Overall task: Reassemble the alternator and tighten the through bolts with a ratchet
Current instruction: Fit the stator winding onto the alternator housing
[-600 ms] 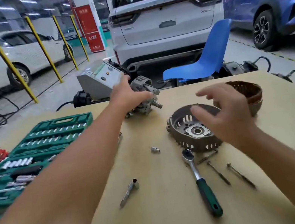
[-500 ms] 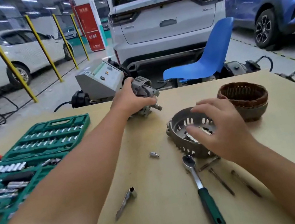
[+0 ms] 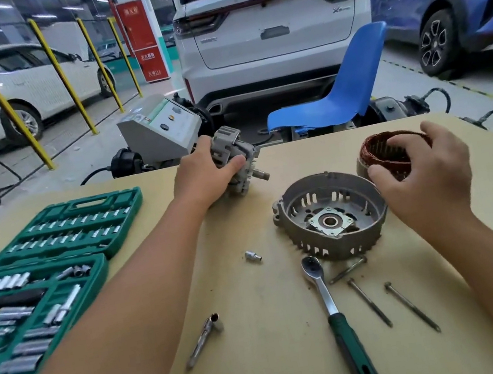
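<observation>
Two hands work apart: the left hand [image 3: 203, 174] grips the rotor assembly [image 3: 239, 163], shaft pointing right; the right hand [image 3: 428, 178] grasps the copper stator [image 3: 387, 152], just behind the open housing [image 3: 329, 215].

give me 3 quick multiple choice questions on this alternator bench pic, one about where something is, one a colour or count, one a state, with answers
1. Where does the ratchet lie?
A. in the socket case
B. on the table, near side of the housing
C. on the blue chair

2. What colour is the ratchet's handle?
A. green
B. red
C. yellow

3. What is the right hand doing?
A. resting flat on the table
B. gripping the ratchet
C. gripping the copper stator

Answers: 1 B, it lies loose on the table just in front of the housing. 2 A, the grip is dark green. 3 C, thumb and fingers curl round the stator.
</observation>
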Demonstrator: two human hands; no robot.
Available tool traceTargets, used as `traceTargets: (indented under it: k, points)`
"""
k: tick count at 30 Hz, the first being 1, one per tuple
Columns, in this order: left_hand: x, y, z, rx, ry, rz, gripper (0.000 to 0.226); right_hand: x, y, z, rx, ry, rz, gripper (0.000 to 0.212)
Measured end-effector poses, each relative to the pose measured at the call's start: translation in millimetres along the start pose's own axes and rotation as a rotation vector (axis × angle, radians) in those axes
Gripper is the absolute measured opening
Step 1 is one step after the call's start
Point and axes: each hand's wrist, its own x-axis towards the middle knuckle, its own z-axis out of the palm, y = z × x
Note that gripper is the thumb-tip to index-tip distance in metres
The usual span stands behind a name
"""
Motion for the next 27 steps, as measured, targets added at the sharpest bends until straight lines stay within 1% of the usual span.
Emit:
traceTargets:
  k: [4, 10, 14, 15, 17, 19, 21, 23, 27]
  points:
    - [-22, 0, -10, -0.019, -0.010, 0.023, 0.053, 2, 7, 4, -0.009, -0.113, 0.069, 0.045]
    - [-57, -2, -24, -0.087, -0.019, 0.061, 0.051, 6, 16, 3, 0.012, -0.150, 0.120, 0.037]
    - [-73, -4, -31, -0.119, 0.001, 0.066, 0.048, 13, 32, -5, 0.042, -0.219, 0.217, 0.031]
    - [-76, -4, -32, -0.105, 0.011, 0.071, 0.048, 15, 35, -6, 0.059, -0.250, 0.236, 0.032]
    - [-82, -4, -31, -0.039, 0.061, 0.086, 0.048, 18, 37, -5, 0.067, -0.293, 0.241, 0.042]
    - [-87, -2, -29, 0.010, 0.122, 0.092, 0.049, 19, 36, -5, 0.054, -0.279, 0.252, 0.052]
    - [-87, 1, -27, 0.026, 0.143, 0.086, 0.049, 21, 36, -6, 0.054, -0.262, 0.260, 0.054]
    - [-84, 3, -25, 0.018, 0.148, 0.063, 0.047, 22, 39, -8, 0.066, -0.264, 0.260, 0.056]
    - [-72, 3, -26, -0.146, 0.154, -0.116, 0.048, 25, 44, -9, 0.050, -0.254, 0.232, 0.058]
